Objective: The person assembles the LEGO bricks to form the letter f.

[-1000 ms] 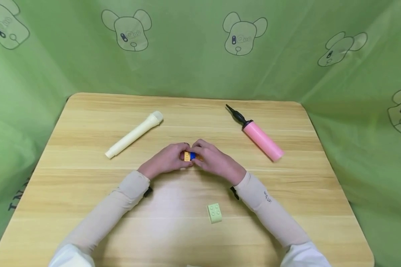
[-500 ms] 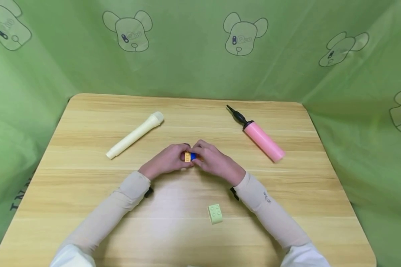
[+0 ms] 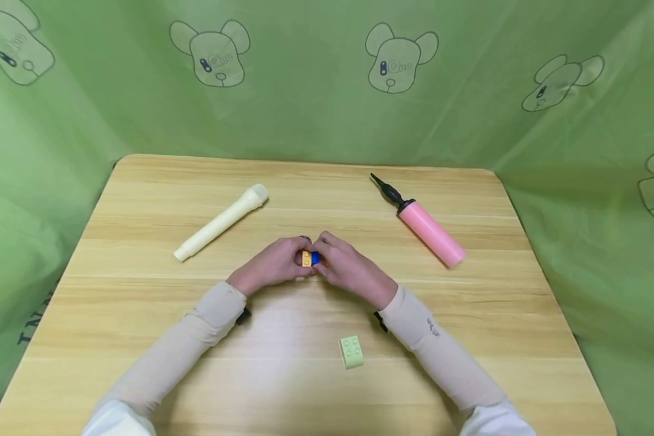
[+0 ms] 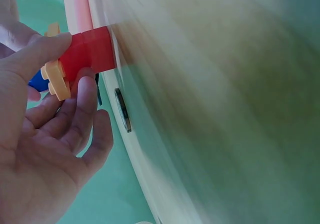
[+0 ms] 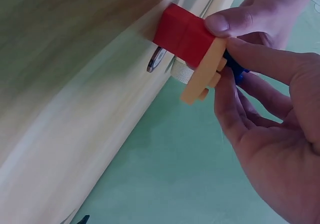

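Both hands meet over the middle of the table around a small stack of toy building bricks. My left hand (image 3: 272, 261) grips the red bricks (image 4: 95, 49) at the lower end, its thumb along their side. An orange plate (image 5: 204, 71) with studs sits against the red bricks and sticks out sideways past them. With thumb and fingers, my right hand (image 3: 356, 272) pinches a blue brick (image 5: 236, 68) on the orange plate's studded side. Fingers cover much of the blue brick. In the wrist views the stack's red end is close to the tabletop.
A light green brick (image 3: 351, 352) lies nearer the person. A cream microphone (image 3: 220, 223) lies at the back left, a pink hand pump (image 3: 432, 233) with black nozzle at the back right. Behind the hands sits a small dark-rimmed round thing (image 4: 122, 110). Green curtain (image 3: 310, 91) surrounds the table.
My right hand's fingers have shifted slightly on the blue brick, and its wrist has moved a little left. My left hand keeps its grip. The head view has tilted slightly.
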Tool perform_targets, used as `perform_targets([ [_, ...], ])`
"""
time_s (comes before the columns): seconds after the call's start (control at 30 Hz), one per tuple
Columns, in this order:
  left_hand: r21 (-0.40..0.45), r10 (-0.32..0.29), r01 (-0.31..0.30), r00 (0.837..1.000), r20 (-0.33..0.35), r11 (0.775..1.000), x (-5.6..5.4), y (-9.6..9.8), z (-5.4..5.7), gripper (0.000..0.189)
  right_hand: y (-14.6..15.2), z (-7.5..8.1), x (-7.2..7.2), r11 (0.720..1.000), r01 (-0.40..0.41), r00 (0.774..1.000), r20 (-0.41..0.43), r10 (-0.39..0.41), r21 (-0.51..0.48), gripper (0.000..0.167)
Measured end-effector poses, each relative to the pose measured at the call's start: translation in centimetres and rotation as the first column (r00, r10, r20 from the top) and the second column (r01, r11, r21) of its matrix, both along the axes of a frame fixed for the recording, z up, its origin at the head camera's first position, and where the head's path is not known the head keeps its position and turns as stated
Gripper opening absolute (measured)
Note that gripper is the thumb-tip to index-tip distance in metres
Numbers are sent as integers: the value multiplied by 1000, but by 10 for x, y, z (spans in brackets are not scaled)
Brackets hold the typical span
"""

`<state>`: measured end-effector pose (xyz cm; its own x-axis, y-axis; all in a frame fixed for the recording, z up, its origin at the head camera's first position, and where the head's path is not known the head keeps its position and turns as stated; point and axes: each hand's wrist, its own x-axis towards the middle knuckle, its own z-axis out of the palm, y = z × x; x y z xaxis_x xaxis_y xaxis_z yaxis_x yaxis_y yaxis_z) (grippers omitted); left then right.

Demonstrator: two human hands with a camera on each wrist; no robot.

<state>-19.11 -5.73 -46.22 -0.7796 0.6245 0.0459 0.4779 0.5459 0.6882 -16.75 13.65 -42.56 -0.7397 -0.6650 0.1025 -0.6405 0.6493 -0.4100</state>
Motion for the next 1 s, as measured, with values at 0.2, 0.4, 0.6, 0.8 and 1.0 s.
perform_targets([
  [0.2,-21,3,-2,1000,30,1000,3,2,2,32,11,-1,10,1000,7,999,-40,-7,-5,44],
  [0.4,-43,16,-14,999,46,999,4,3,4,32,32,10,32,999,14,995,-94,-17,-34,43],
  [0.6,-80,22,-19,999,38,997,5,4,5,38,56,14,65,995,-44,986,166,29,85,52],
  [0.8,-91,38,-38,999,1,995,5,6,4,48,69,8,92,978,-43,949,314,-24,203,78],
  [1.0,-97,30,-27,999,30,995,8,7,2,52,71,-4,108,980,-117,929,366,50,163,66],
])
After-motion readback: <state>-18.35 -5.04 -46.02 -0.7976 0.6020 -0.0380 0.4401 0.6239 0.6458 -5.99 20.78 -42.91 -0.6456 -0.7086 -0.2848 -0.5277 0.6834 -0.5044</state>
